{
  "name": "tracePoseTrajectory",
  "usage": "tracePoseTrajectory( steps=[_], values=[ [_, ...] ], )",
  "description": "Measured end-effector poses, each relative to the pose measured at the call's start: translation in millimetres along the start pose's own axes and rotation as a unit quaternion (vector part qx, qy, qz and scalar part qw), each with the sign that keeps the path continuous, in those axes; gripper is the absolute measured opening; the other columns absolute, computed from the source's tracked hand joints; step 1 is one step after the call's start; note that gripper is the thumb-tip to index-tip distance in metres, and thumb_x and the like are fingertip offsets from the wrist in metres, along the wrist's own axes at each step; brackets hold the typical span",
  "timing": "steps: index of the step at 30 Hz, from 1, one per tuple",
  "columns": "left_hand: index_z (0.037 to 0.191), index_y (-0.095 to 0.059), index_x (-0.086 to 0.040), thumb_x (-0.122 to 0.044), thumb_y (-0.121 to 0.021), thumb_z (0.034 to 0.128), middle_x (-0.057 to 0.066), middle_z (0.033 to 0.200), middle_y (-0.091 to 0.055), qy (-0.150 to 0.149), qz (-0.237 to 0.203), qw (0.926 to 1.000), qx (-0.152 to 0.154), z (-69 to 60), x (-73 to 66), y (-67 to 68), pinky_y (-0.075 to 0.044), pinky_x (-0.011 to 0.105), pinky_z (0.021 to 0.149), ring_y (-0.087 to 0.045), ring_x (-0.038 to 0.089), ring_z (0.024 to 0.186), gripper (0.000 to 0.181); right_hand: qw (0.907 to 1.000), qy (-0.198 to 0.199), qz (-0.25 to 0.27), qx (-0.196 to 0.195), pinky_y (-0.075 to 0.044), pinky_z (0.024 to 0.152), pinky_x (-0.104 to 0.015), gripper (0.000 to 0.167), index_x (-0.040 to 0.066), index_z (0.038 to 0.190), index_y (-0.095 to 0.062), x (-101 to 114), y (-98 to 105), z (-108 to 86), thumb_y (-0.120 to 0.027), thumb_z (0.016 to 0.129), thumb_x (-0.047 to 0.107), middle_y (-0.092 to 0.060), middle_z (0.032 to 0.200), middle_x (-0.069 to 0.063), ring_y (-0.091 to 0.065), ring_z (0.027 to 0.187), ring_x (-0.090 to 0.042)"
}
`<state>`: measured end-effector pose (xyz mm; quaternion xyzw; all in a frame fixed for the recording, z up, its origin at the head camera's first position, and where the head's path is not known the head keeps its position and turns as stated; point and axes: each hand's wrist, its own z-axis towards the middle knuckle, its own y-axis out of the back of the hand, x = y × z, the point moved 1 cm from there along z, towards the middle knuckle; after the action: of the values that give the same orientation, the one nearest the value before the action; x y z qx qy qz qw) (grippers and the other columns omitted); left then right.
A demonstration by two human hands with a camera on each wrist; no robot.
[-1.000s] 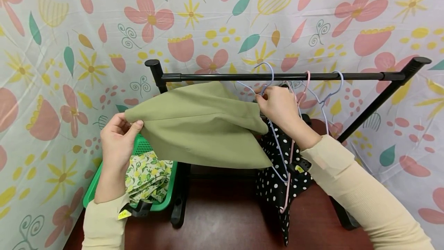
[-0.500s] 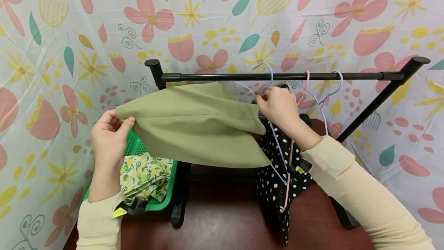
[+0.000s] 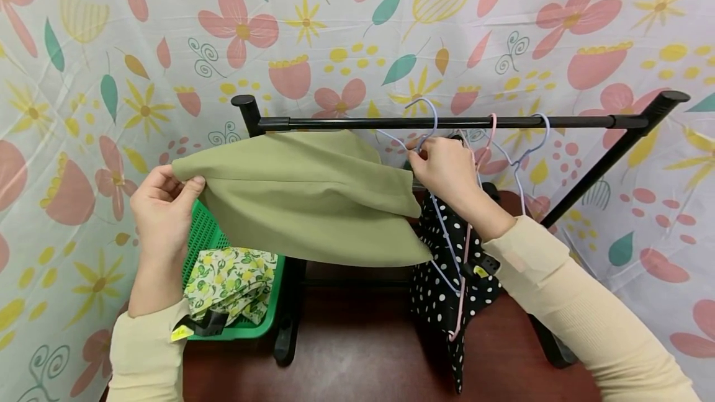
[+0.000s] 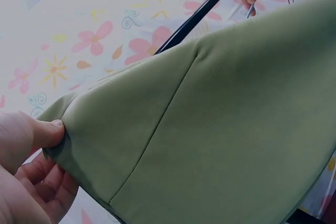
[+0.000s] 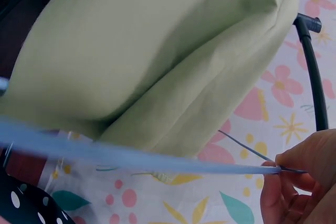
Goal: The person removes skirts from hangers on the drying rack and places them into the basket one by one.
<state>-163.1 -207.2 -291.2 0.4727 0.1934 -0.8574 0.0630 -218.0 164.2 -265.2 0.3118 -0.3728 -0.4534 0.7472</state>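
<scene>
Pinching the green cloth (image 3: 307,203) by one end, the left hand (image 3: 163,213) holds it spread near the rail (image 3: 357,123), I think to prevent bunching. The right hand (image 3: 445,168) grips the blue hanger (image 5: 131,157) under its hook, seemingly for steadying it.

Below and right of the left grip (image 3: 161,208), a green perforated plastic basket (image 3: 208,229) holds white lemon-print cloth (image 3: 234,279). Below the right grip (image 3: 445,169) hangs black, white-dotted fabric (image 3: 431,306); to that grip's right are a thin pink hanger (image 3: 494,121) and a pale-blue hanger (image 3: 518,165). Beneath both grips spreads a glossy red-brown bench (image 3: 346,343); behind, a white floral curtain (image 3: 341,17).
</scene>
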Motion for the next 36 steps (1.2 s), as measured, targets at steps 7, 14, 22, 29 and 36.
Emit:
tracePoseTrajectory(
  steps=[7, 14, 22, 29, 36],
  values=[
    [0.092, -0.067, 0.004, 0.007, -0.068, 0.0777, 0.003, 0.079, -0.070, -0.007, 0.008, 0.9999, -0.011, 8.0, -6.9, 3.9, -0.048, 0.017, 0.063, -0.060, 0.011, 0.066, 0.014, 0.9998, -0.011, 0.005, 0.015, -0.023, 0.038, -0.028, 0.045, 0.013, 0.046, -0.041, 2, 0, 0.1, -0.055, 0.088, 0.019, -0.039, 0.046, -0.003, -0.031, 0.037, -0.016],
    [0.093, -0.067, 0.006, 0.005, -0.070, 0.0764, 0.004, 0.079, -0.070, -0.018, 0.000, 0.9996, -0.022, 15.4, -14.3, 7.6, -0.049, 0.018, 0.067, -0.062, 0.012, 0.069, 0.017, 1.0000, -0.003, -0.006, 0.002, -0.026, 0.040, -0.030, 0.042, 0.013, 0.046, -0.042, 3, 1, -1.2, -0.055, 0.086, 0.018, -0.045, 0.049, -0.004, -0.037, 0.042, -0.020],
    [0.092, -0.067, 0.005, 0.005, -0.070, 0.0761, 0.003, 0.078, -0.070, -0.007, 0.019, 0.9996, -0.021, 20.9, -21.6, 8.8, -0.045, 0.017, 0.059, -0.060, 0.011, 0.065, 0.016, 1.0000, -0.005, 0.003, 0.007, -0.024, 0.039, -0.029, 0.041, 0.013, 0.047, -0.045, 5, 2, -2.1, -0.055, 0.086, 0.020, -0.043, 0.049, -0.002, -0.036, 0.041, -0.019],
    [0.092, -0.066, 0.008, 0.002, -0.074, 0.0731, 0.005, 0.075, -0.069, -0.013, 0.020, 0.9987, -0.046, 26.1, -28.3, 15.6, -0.047, 0.018, 0.060, -0.061, 0.013, 0.064, 0.021, 1.0000, -0.001, 0.006, 0.002, -0.026, 0.040, -0.030, 0.047, 0.014, 0.046, -0.039, 8, 3, -1.0, -0.058, 0.087, 0.023, -0.038, 0.047, -0.001, -0.036, 0.041, -0.018],
    [0.089, -0.067, 0.008, 0.009, -0.070, 0.0736, 0.004, 0.071, -0.069, -0.024, 0.019, 0.9961, -0.083, 31.8, -30.2, 26.3, -0.045, 0.018, 0.057, -0.059, 0.012, 0.058, 0.016, 1.0000, 0.004, 0.005, -0.006, -0.028, 0.041, -0.031, 0.045, 0.014, 0.045, -0.041, 10, 4, -1.2, -0.058, 0.086, 0.023, -0.043, 0.051, -0.003, -0.040, 0.044, -0.020]
  ],
)
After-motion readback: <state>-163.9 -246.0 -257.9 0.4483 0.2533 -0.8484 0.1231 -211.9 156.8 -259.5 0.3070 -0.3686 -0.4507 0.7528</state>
